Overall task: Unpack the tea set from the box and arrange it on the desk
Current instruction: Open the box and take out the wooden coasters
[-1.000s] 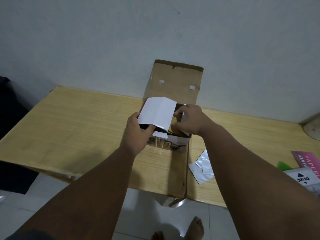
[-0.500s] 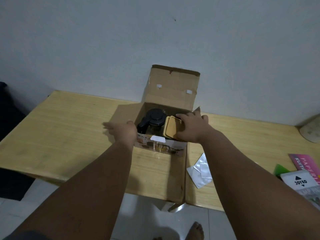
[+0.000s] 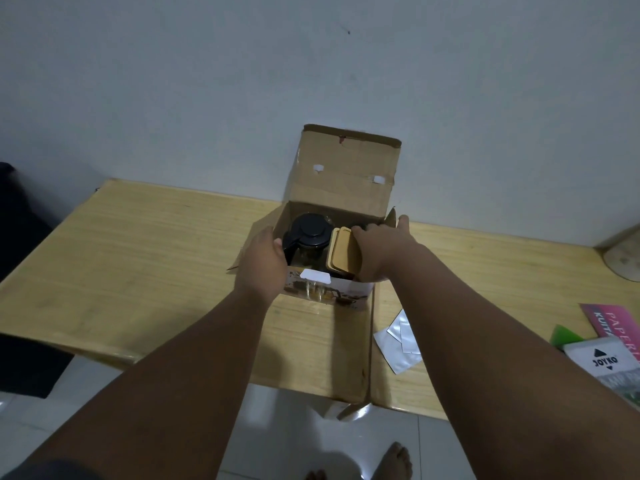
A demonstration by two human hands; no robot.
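Observation:
An open cardboard box [image 3: 346, 174] stands on the wooden desk [image 3: 138, 254] against the wall, its back flap upright. Inside it sits a printed inner carton [image 3: 349, 294] holding a glass teapot with a black lid [image 3: 310, 233] on the left and a stack of wooden coasters [image 3: 341, 254] standing on edge on the right. My left hand [image 3: 263, 261] is at the box's left wall, fingers curved over the edge beside the teapot's handle. My right hand [image 3: 381, 247] lies over the coasters, thumb on their top edge, the other fingers reaching the right flap.
The box's front flap [image 3: 325, 351] lies flat and overhangs the desk's near edge. White foil packets [image 3: 398, 341] lie just right of it. A pink booklet [image 3: 613, 323], a green piece [image 3: 566, 336] and a Joyko pack [image 3: 606, 362] are at the right. Tiled floor lies below.
The white inner flap that both hands held has been folded away, uncovering the teapot and coasters. My left hand swung out left, then came back to the box's left wall.

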